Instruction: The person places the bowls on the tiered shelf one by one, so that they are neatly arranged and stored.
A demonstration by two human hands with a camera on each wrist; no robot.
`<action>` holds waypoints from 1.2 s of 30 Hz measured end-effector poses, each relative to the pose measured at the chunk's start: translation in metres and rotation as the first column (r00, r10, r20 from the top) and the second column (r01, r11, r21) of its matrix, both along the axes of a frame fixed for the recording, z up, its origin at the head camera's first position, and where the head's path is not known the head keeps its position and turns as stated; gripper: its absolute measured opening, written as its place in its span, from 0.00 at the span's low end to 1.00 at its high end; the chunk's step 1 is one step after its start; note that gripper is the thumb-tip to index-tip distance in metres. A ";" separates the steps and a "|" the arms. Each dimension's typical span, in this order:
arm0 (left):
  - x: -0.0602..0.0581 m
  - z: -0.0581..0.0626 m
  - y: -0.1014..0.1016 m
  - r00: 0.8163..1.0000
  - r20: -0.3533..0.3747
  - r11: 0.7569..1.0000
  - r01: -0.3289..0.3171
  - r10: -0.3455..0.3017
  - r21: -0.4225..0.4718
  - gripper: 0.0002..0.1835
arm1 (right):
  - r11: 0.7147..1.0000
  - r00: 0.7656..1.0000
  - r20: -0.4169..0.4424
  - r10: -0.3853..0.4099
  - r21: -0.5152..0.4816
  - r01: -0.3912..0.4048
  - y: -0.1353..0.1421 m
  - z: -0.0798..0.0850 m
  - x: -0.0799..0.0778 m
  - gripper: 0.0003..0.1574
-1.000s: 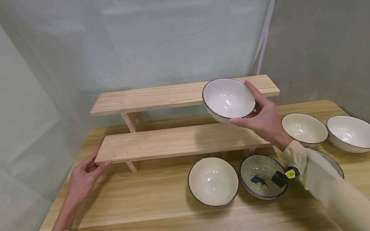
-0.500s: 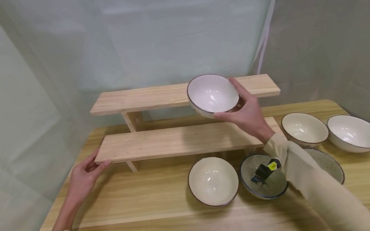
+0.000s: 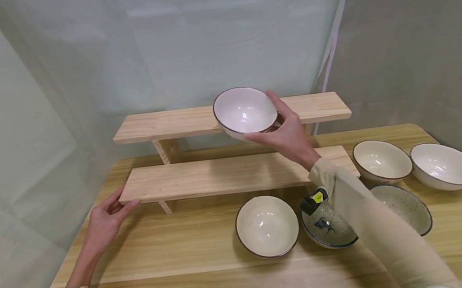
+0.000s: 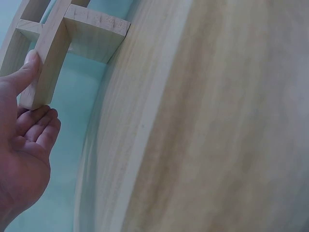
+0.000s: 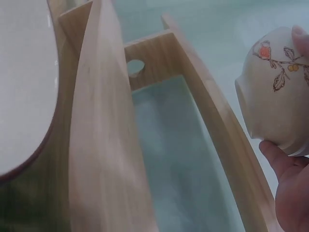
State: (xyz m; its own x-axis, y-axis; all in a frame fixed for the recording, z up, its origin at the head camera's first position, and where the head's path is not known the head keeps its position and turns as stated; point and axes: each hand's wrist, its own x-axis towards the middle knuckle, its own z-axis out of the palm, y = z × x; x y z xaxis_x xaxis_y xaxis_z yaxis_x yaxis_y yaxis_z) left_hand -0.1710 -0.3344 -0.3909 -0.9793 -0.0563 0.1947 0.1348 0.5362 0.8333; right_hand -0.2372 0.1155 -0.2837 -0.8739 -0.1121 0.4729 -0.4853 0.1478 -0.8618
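Note:
My right hand (image 3: 287, 135) holds a white bowl (image 3: 245, 109) with a dark rim by its right side, thumb at the near rim. The bowl overlaps the upper board of a two-tier wooden shelf (image 3: 161, 125) in the head view. In the right wrist view the bowl (image 5: 275, 96) shows a painted branch with orange fruit outside and hangs apart from the upper board (image 5: 217, 125). My left hand (image 3: 103, 221) grips the left end of the lower board (image 3: 192, 180). The left wrist view shows the thumb on the board (image 4: 50, 58) and curled fingers under its end.
On the wooden table (image 3: 175, 253) a cream bowl (image 3: 267, 227) stands before the shelf, beside a speckled bowl (image 3: 329, 230) with a dark fish, partly behind the right sleeve. Further right are a grey bowl (image 3: 407, 207), another cream bowl (image 3: 381, 161) and a wide white bowl (image 3: 444, 166).
My right hand has carried the white bowl left and slightly upward along the upper board. The left hand stays on the lower board's end.

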 end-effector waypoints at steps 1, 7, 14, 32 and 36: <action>0.000 0.000 0.000 1.000 -0.001 1.000 -0.001 0.001 0.000 0.40 | 1.000 1.000 -0.003 0.008 -0.007 -0.008 -0.003 0.001 -0.001 0.68; 0.000 0.000 0.000 1.000 -0.002 1.000 -0.002 0.002 -0.009 0.40 | 0.999 0.999 -0.006 0.037 -0.024 -0.037 -0.019 0.006 -0.008 0.69; 0.001 0.000 -0.001 1.000 0.005 1.000 -0.001 0.001 -0.009 0.40 | 0.998 0.999 0.003 0.045 -0.044 -0.045 -0.037 0.009 -0.016 0.71; -0.001 0.000 -0.001 1.000 0.007 1.000 0.011 -0.011 0.003 0.40 | 1.000 1.000 -0.004 0.010 -0.014 -0.010 -0.067 0.013 -0.031 0.70; 0.000 0.000 -0.002 1.000 0.008 1.000 0.013 -0.013 0.005 0.40 | 1.000 1.000 0.006 -0.008 -0.003 0.008 -0.076 0.014 -0.035 0.72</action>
